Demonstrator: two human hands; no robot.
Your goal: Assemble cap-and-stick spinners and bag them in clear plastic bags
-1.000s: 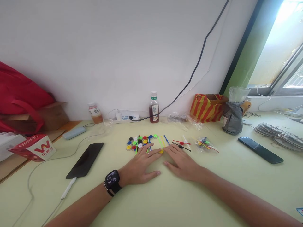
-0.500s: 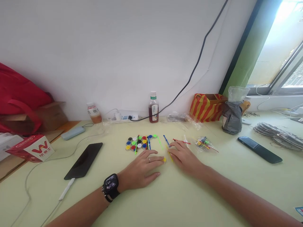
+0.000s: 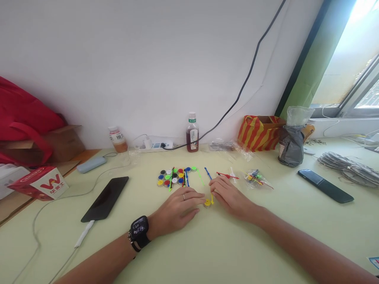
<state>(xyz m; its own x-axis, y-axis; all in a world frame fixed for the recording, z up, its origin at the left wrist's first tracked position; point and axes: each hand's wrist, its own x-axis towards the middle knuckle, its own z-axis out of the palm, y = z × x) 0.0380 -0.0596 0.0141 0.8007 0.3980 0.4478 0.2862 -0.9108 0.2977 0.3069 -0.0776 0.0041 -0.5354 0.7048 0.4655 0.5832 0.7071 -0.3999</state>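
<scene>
Fingers (image 3: 217, 189) bent, right hand (image 3: 230, 196) palm-down, yellow arrow (image 3: 212, 198) — perhaps pinched

Plain pale wall (image 3: 148, 71) facing you; light green tabletop (image 3: 189, 256) spread before you; on your right, window (image 3: 340, 85) with metal frame (image 3: 357, 94), bright daylight (image 3: 365, 10) at its top, green strip (image 3: 321, 55) alongside, pale ledge (image 3: 346, 126) beneath

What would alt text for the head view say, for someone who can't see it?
A person's right hand holds a yellow arrow beside a round yellow piece at the left hand, above a pale green table. Beyond lie colored round pieces and more arrows, and a bottle stands near the wall.
</scene>
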